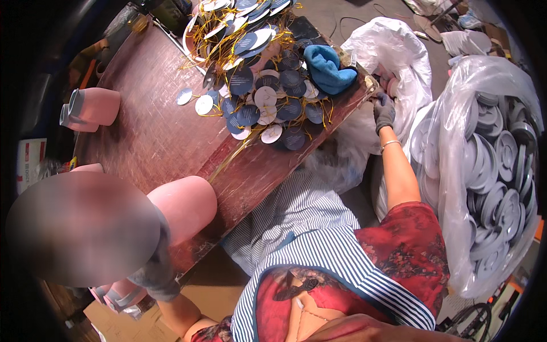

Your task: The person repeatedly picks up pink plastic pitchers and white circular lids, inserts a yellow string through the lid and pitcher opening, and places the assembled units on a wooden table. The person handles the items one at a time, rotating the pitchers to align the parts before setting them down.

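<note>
My left hand [156,276], in a grey glove, is at the table's near left edge, against the grey-shaded end of a pink cup [187,210] lying tilted there. A blurred oval patch covers its fingers, so its grip is hidden. My right arm is stretched out to the right. The right hand [385,112], also gloved in grey, is beside the table corner at a white plastic bag [419,54] with pink pieces [391,85] inside. Its fingers are curled; what they hold, if anything, cannot be made out.
The reddish wooden table [154,131] carries a heap of round dark and white tags [248,114] with gold strings. A blue cloth [329,68] lies near its corner. Other pink cups [99,106] are at the left. A clear bag of grey lids [484,165] stands right.
</note>
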Demonstrator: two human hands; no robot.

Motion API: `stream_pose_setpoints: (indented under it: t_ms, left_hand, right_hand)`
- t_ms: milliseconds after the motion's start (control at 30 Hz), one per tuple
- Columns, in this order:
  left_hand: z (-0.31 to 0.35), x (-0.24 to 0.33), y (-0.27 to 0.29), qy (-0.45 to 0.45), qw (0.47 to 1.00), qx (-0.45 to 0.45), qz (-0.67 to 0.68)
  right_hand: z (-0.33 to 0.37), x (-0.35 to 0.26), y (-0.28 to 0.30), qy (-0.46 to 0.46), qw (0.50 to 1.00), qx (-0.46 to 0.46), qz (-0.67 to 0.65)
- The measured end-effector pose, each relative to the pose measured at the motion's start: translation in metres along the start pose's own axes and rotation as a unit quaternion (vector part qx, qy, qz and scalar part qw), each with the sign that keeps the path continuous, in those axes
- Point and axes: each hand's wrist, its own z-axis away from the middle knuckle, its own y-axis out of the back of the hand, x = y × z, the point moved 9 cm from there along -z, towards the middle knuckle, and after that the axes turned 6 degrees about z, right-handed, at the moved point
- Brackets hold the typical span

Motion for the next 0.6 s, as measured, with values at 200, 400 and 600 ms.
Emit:
stream_pose_setpoints:
  t_ms: [200, 400, 600]
  left_hand:
    - [0.079, -0.029, 0.054, 0.040, 0.972, 0.210, -0.096]
    - [0.155, -0.081, -0.013, 0.193, 0.979, 0.071, -0.012]
    - [0.208, -0.094, -0.063, 0.330, 0.918, 0.111, 0.190]
  right_hand:
    - [-0.056, -0.005, -0.062, 0.086, 0.965, -0.029, 0.244]
    - [-0.072, 0.029, -0.071, 0.087, 0.983, -0.061, 0.153]
    - [0.004, -0.033, 0.039, 0.056, 0.965, 0.256, 0.012]
